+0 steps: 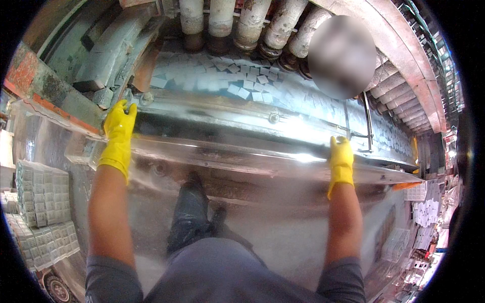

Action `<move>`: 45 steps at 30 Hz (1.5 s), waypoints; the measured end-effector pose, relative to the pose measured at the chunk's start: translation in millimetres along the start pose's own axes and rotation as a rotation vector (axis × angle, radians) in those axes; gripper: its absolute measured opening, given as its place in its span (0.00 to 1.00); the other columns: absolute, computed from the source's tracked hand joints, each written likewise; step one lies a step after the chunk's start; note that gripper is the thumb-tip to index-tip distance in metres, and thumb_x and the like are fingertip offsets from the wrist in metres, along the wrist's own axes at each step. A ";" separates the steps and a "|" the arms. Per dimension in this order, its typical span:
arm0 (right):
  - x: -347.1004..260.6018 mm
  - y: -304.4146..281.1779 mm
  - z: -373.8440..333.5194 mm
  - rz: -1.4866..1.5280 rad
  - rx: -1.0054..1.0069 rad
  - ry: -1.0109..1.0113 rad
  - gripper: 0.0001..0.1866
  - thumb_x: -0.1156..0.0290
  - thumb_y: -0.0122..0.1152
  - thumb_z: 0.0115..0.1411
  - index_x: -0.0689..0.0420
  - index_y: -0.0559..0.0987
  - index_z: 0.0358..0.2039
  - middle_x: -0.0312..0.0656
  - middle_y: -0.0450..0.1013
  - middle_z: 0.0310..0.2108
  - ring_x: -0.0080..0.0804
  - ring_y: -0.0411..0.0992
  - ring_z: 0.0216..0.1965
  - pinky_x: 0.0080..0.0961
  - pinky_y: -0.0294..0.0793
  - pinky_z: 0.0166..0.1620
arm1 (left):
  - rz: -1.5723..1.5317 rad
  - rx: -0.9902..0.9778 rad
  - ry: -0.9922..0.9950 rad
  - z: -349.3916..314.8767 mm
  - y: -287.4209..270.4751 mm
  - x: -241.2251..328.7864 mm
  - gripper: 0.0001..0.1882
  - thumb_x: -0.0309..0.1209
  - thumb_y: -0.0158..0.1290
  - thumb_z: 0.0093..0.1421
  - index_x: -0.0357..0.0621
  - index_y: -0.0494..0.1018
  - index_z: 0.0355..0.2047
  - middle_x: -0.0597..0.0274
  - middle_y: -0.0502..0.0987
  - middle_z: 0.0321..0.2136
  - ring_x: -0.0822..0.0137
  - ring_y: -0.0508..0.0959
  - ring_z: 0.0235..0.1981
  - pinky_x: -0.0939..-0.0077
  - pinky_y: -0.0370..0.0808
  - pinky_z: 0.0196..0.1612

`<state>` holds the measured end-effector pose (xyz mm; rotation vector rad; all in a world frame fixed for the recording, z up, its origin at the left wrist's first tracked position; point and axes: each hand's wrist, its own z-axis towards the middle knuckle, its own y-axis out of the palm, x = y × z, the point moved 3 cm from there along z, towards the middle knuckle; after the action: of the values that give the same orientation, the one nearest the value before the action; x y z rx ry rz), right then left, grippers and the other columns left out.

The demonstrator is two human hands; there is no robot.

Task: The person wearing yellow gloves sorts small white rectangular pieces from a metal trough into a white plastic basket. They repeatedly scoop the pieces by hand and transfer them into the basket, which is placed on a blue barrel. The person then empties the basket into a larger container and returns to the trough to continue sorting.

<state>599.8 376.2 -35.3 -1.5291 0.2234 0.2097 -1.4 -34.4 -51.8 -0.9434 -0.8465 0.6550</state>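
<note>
Both of my hands wear yellow rubber gloves and are spread wide apart. My left hand [119, 121] is closed on the upper edge of a long panel, near its left end. Toward the right, my right hand [341, 155] grips the same long panel [242, 155], fingers bent over its edge. The panel runs along the machine's front, its surface shiny and hazy, and its lower part blurs into the floor behind. Beyond it, many small pale square tiles [257, 96] lie loosely scattered on a wet, bluish machine bed [202, 91].
A row of thick grey cylinders [221, 22] stands over the bed's far side. A blurred round patch [342, 57] hides the area at upper right. Stacked pale crates [43, 194] stand at left, above a wheel [57, 289]. More pale stacks [426, 213] are at right.
</note>
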 end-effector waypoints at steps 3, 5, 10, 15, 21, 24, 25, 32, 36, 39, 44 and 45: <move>2.3 1.8 3.3 -0.027 0.023 -0.034 0.29 0.45 0.61 0.63 0.53 0.80 0.55 0.44 0.83 0.47 0.45 0.82 0.46 0.38 0.79 0.50 | -0.014 -0.012 0.004 2.3 2.3 1.1 0.26 0.52 0.59 0.61 0.48 0.79 0.51 0.52 0.84 0.45 0.50 0.82 0.48 0.58 0.77 0.51; 3.9 2.2 5.7 -0.018 0.013 -0.022 0.29 0.46 0.61 0.64 0.53 0.79 0.56 0.44 0.82 0.47 0.44 0.83 0.40 0.38 0.81 0.45 | -0.017 -0.026 -0.012 3.6 2.6 4.6 0.26 0.52 0.59 0.61 0.48 0.79 0.51 0.52 0.84 0.45 0.50 0.82 0.48 0.58 0.77 0.51; -18.7 -4.1 3.3 0.052 -0.057 0.042 0.29 0.48 0.61 0.65 0.54 0.77 0.59 0.43 0.82 0.48 0.42 0.83 0.27 0.36 0.84 0.34 | -0.003 -0.017 -0.028 11.7 3.1 5.8 0.26 0.52 0.59 0.61 0.48 0.79 0.51 0.53 0.84 0.45 0.50 0.82 0.49 0.59 0.77 0.52; -26.4 3.4 27.2 0.029 -0.032 0.022 0.29 0.48 0.61 0.65 0.54 0.77 0.59 0.43 0.82 0.48 0.42 0.84 0.29 0.36 0.84 0.36 | -0.018 -0.025 -0.022 36.5 10.2 12.5 0.26 0.52 0.59 0.61 0.48 0.79 0.51 0.53 0.84 0.45 0.51 0.82 0.49 0.58 0.77 0.52; -44.7 12.6 55.2 0.005 -0.028 0.014 0.29 0.47 0.61 0.65 0.53 0.77 0.59 0.44 0.82 0.48 0.43 0.84 0.31 0.36 0.84 0.38 | 0.002 -0.036 -0.040 62.6 16.0 25.8 0.26 0.52 0.60 0.61 0.49 0.79 0.52 0.54 0.84 0.46 0.51 0.81 0.50 0.59 0.76 0.53; -59.1 6.7 57.5 0.061 -0.054 0.048 0.30 0.47 0.62 0.65 0.53 0.77 0.60 0.43 0.82 0.48 0.43 0.84 0.31 0.36 0.84 0.37 | 0.009 -0.044 -0.048 75.1 21.6 29.7 0.26 0.52 0.59 0.61 0.50 0.79 0.53 0.56 0.84 0.48 0.52 0.81 0.51 0.60 0.76 0.54; -60.7 6.7 60.7 0.068 -0.050 0.046 0.30 0.47 0.62 0.65 0.53 0.77 0.60 0.43 0.82 0.48 0.42 0.84 0.30 0.36 0.84 0.37 | 0.006 -0.048 -0.053 79.6 24.5 31.2 0.27 0.52 0.59 0.61 0.50 0.79 0.53 0.56 0.84 0.48 0.53 0.81 0.51 0.60 0.76 0.54; -62.5 16.0 85.2 0.000 0.016 -0.036 0.30 0.45 0.61 0.64 0.53 0.78 0.59 0.45 0.82 0.48 0.45 0.83 0.44 0.38 0.80 0.49 | 0.009 -0.070 -0.064 102.8 37.6 39.3 0.27 0.53 0.59 0.61 0.51 0.79 0.54 0.58 0.83 0.49 0.54 0.81 0.52 0.59 0.76 0.55; -68.8 18.6 94.7 -0.003 0.007 -0.050 0.31 0.45 0.61 0.64 0.54 0.79 0.58 0.45 0.82 0.49 0.46 0.81 0.48 0.39 0.78 0.52 | 0.006 -0.080 -0.074 109.8 37.8 45.9 0.27 0.53 0.59 0.62 0.51 0.78 0.54 0.58 0.83 0.49 0.53 0.80 0.53 0.59 0.75 0.56; -68.2 21.5 102.3 -0.014 0.027 -0.072 0.31 0.45 0.62 0.64 0.54 0.78 0.59 0.45 0.82 0.48 0.45 0.82 0.45 0.39 0.79 0.49 | 0.023 -0.086 -0.069 116.5 41.9 47.8 0.27 0.52 0.59 0.62 0.51 0.78 0.55 0.58 0.83 0.49 0.53 0.80 0.53 0.59 0.75 0.56; -88.3 14.2 98.8 0.079 -0.041 -0.016 0.30 0.47 0.62 0.65 0.56 0.77 0.60 0.45 0.81 0.49 0.44 0.84 0.37 0.39 0.84 0.40 | 0.016 -0.081 -0.061 123.5 44.4 49.6 0.27 0.53 0.58 0.63 0.51 0.78 0.55 0.58 0.83 0.50 0.53 0.80 0.53 0.59 0.75 0.56; -90.6 12.4 98.8 0.088 -0.050 -0.007 0.30 0.48 0.62 0.65 0.56 0.76 0.60 0.46 0.81 0.50 0.44 0.84 0.35 0.39 0.84 0.38 | 0.012 -0.081 -0.058 125.0 44.5 51.9 0.27 0.53 0.58 0.63 0.51 0.78 0.55 0.58 0.83 0.50 0.53 0.80 0.53 0.59 0.75 0.56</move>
<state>510.5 475.7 -19.5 -1.5695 0.2817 0.2918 -85.7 79.1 -33.8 -1.0068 -0.9252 0.6654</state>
